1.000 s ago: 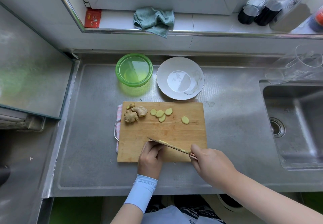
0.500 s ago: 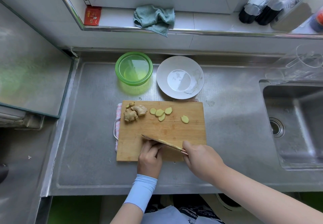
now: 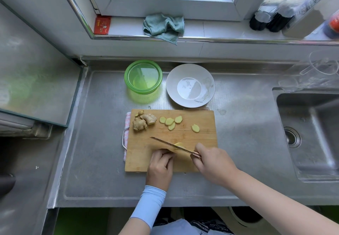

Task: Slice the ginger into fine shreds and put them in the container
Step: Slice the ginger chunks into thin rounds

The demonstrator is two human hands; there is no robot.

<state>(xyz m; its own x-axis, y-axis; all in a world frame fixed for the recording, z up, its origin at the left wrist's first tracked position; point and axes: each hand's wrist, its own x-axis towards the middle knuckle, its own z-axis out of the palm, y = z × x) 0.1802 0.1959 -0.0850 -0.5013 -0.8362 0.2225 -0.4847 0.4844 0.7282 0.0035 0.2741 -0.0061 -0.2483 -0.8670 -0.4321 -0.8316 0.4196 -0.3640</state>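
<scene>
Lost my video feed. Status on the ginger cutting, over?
Right hand grips knife, blade on ginger piece. Left hand holds the piece. Five slices loose on cutting board, green container empty. Nothing in the way.

Single head-worn wide-angle view, pitched forward and steeply down over a brushed stainless-steel counter [image 3: 102, 143]. Rectangular light-wood cutting board [image 3: 201, 121] sits just below frame centre, close to the lens. Left hand [image 3: 160, 168] and right hand [image 3: 214, 163] enter from the bottom edge, nearest the camera. Top of frame reaches the white-framed window [image 3: 172, 3] on the far wall. Right edge catches the recessed steel sink basin [image 3: 311, 143]. Lens curvature bends lines toward the edges.
</scene>
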